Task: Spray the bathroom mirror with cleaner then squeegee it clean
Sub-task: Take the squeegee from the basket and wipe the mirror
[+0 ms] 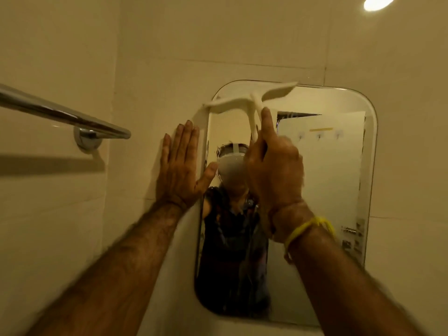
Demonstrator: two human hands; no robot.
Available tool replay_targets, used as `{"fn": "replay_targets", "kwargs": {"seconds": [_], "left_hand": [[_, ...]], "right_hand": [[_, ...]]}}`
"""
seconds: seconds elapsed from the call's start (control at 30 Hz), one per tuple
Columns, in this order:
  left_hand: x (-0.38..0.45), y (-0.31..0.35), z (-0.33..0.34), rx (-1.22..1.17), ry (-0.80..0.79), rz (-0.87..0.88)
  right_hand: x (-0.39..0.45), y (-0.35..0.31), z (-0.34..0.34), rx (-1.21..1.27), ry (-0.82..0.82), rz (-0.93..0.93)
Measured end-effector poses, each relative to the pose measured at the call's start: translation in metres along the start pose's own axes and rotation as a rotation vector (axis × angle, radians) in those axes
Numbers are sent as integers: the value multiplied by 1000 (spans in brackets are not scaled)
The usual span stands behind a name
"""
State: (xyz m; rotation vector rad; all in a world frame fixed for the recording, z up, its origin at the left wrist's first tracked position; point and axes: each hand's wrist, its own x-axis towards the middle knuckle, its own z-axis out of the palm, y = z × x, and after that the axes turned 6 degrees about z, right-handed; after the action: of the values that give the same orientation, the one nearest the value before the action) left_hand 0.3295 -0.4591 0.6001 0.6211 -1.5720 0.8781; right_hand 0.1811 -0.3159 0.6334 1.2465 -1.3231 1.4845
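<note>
Grasping white squeegee (252, 100) handle: right hand (274, 170) | blade blurred at mirror (339, 180) top | left hand (180, 163) flat, released

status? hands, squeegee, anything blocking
Right hand grips squeegee at mirror top. Left hand flat on wall tile beside mirror. Nothing blocking the glass.

Squeegee (252, 99): white, plain. Wall tiles (218, 40): cream, unpatterned. Towel rail (60, 112) at 9 o'clock: polished chrome. Wrist band (308, 229) at 4 o'clock: yellow. Shirt reflected in mirror (339, 178): dark, multicoloured print.
</note>
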Motion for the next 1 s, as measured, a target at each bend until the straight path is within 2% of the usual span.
{"fn": "replay_targets", "kwargs": {"seconds": [0.17, 0.4, 0.53, 0.63, 0.73, 0.8, 0.87, 1.0], "left_hand": [[-1, -1, 3, 20, 11, 14], [1, 2, 0, -9, 8, 56], [4, 16, -2, -104, 53, -38], [-2, 24, 4, -83, 56, -83], [-4, 21, 5, -56, 27, -52], [-5, 20, 5, -41, -6, -33], [-4, 21, 7, -14, -24, -17], [-7, 18, 10, 34, -33, 29]], "right_hand": [[-78, 40, -17, -59, -72, -41], [29, 7, -20, -35, -10, 35], [-31, 32, -31, -73, -69, 32], [-81, 46, -38, -60, -124, 44], [-39, 35, -33, -57, -14, 32], [4, 24, -29, -28, 80, 95], [22, 23, -25, -33, 99, 145], [-45, 36, -24, -64, 35, 138]]}}
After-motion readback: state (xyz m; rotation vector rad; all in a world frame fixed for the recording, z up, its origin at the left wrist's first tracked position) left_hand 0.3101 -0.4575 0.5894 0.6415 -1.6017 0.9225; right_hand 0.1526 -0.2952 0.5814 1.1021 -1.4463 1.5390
